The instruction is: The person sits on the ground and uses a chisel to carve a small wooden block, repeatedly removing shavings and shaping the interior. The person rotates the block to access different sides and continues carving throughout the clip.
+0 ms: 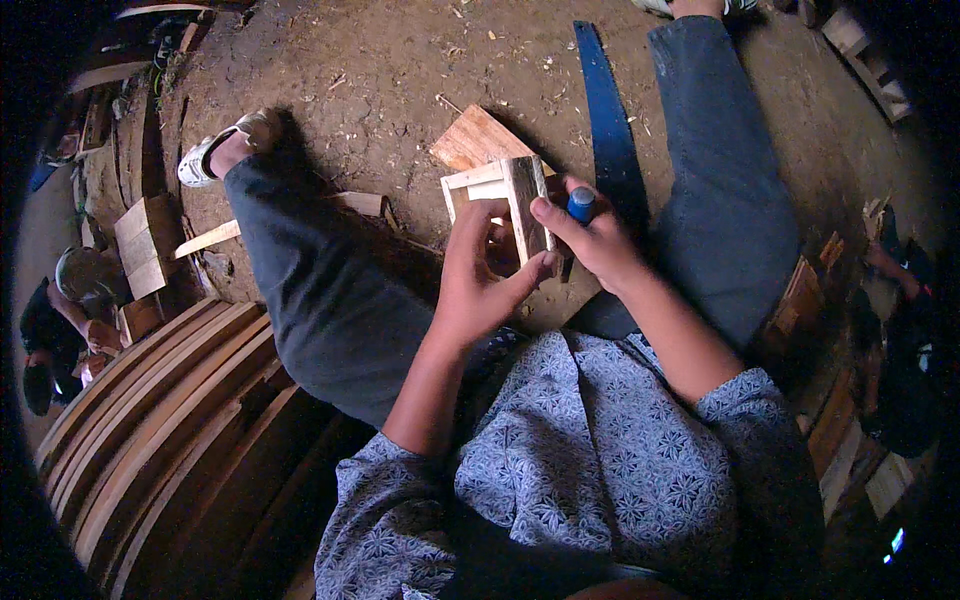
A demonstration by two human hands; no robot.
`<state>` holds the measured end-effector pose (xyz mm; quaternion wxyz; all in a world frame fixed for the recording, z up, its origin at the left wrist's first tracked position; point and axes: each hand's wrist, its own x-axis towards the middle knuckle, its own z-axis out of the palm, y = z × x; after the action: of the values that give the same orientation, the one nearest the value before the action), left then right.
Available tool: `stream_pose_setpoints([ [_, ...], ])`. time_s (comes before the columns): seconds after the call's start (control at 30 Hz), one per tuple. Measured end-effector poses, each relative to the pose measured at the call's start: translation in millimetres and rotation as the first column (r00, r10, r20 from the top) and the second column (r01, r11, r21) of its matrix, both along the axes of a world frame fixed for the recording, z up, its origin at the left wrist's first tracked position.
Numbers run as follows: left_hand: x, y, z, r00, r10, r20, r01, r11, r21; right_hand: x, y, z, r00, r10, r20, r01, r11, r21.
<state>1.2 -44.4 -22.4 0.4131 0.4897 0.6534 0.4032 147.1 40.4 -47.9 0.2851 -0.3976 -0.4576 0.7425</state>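
Observation:
Above my lap is a small open frame of pale wood, boxlike and tilted. My left hand grips it from the near left, with fingers inside the opening and the thumb on its lower edge. At its right side, my right hand presses the thumb against the frame's edge. A tool with a round-ended blue handle sits in that same hand; its working end is hidden. Just beyond the frame, a flat reddish-brown board lies on the ground.
A long blue tapered blade, like a handsaw, lies between my legs on the shaving-strewn dirt floor. Long planks are stacked at left. Wood pieces lie at right. Other people's hands show at the left rim.

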Motion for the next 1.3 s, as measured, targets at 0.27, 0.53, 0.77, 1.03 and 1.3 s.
stream_pose_setpoints([
  [0.27, -2, 8, -14, 0.88, -0.225, -0.418, 0.233, 0.972, -0.033, 8, 6, -43, 0.963, -0.109, 0.248, 0.171, 0.955, -0.243],
  [0.53, -21, 26, -54, 0.832, -0.234, -0.503, 0.265, 0.964, -0.012, 5, 11, -75, 0.95, -0.143, 0.277, 0.237, 0.908, -0.344],
  [0.77, -45, 6, -56, 0.939, -0.011, 0.344, 0.134, 0.931, -0.338, 17, 26, -18, 0.91, -0.392, 0.135, 0.399, 0.916, -0.036],
  [1.03, -34, 10, -68, 0.982, 0.109, -0.154, -0.12, 0.991, -0.064, 15, 30, 31, 0.938, -0.338, -0.072, 0.342, 0.88, 0.329],
  [1.3, -13, 13, -30, 0.78, -0.062, -0.622, -0.051, 0.985, -0.162, -11, 53, 70, 0.93, -0.24, -0.278, 0.322, 0.896, 0.306],
])
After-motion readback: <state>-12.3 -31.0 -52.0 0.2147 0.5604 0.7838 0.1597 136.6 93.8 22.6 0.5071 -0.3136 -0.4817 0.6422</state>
